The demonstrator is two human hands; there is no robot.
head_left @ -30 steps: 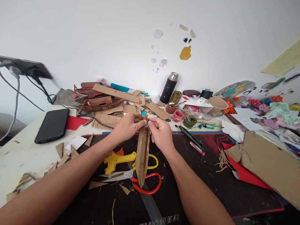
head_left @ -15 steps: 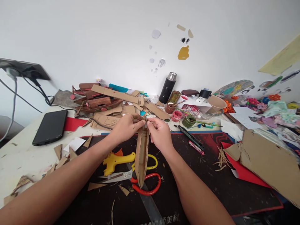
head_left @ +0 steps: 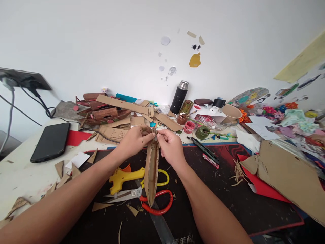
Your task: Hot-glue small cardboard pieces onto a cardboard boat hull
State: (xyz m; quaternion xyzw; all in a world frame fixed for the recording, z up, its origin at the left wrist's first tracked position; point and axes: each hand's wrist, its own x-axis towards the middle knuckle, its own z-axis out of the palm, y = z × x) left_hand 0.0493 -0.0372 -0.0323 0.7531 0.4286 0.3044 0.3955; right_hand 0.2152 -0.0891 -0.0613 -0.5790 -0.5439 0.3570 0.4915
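Note:
A long narrow cardboard boat hull point(head_left: 152, 176), hollow and pointed at its near end, is held between both hands by its far tip. My left hand point(head_left: 137, 138) pinches the tip's left side. On the right side, my right hand point(head_left: 170, 145) pinches the same tip with thumb and fingertips. Beneath the hull lie scissors point(head_left: 159, 211) with red and yellow handles, their blades pointing left. A yellow glue gun point(head_left: 124, 177) rests just left of the hull. The fingertips partly hide the hull's far end.
Cardboard scraps point(head_left: 59, 168) and a black phone point(head_left: 50, 142) lie at left. Brown model boats point(head_left: 104, 115) stand behind. Further right are a black thermos point(head_left: 179, 97), paint jars point(head_left: 202, 133), a utility knife point(head_left: 204, 149) and a large cardboard sheet point(head_left: 286, 179) on the dark mat point(head_left: 215, 206).
The whole view has shifted slightly, with the wall and table things now a little further left. Both hands keep their pinch on the hull's far tip.

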